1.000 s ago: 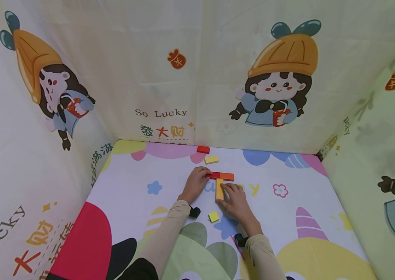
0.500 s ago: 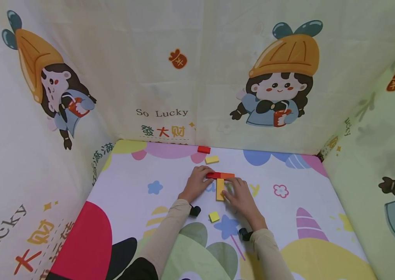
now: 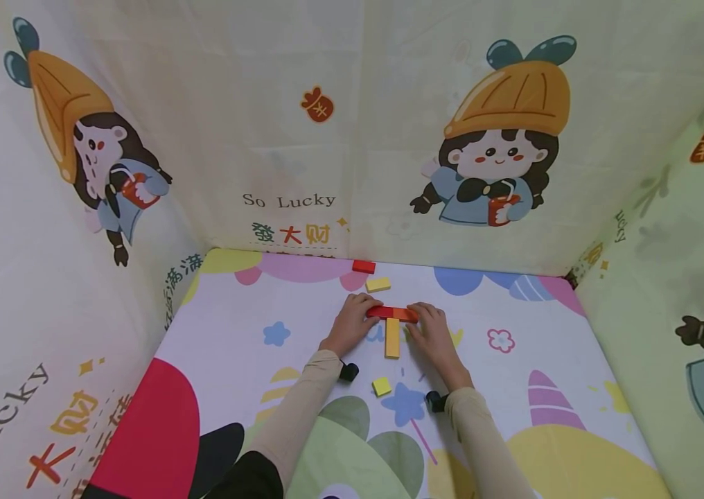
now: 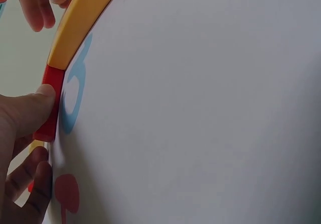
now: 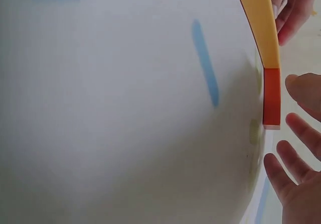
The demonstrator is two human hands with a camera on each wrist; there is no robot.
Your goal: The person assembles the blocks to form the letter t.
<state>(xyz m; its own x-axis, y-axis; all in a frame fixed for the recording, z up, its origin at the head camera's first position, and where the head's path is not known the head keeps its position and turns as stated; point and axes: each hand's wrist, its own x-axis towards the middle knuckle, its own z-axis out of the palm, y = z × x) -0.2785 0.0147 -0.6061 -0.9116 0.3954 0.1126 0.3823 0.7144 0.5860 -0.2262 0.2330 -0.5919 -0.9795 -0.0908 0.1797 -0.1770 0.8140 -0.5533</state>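
A red block and an orange block lie end to end in a crosswise row. From their join a yellow-orange block runs toward the person, forming a T. My left hand pinches the red block, its thumb against the near side in the left wrist view and a fingertip behind, mostly hidden. Around the orange block's right end, my right hand has its fingers spread. In the right wrist view a small gap shows between its thumb and the orange block.
Behind the T lie a pale yellow block and, by the back wall, another red block. A small yellow block sits in front, between the forearms. Printed cloth walls enclose the patterned mat on the sides and back.
My right hand has left the yellow-orange block and moved up and right to the orange block's end. The left hand stays at the red block; the blocks have barely shifted.
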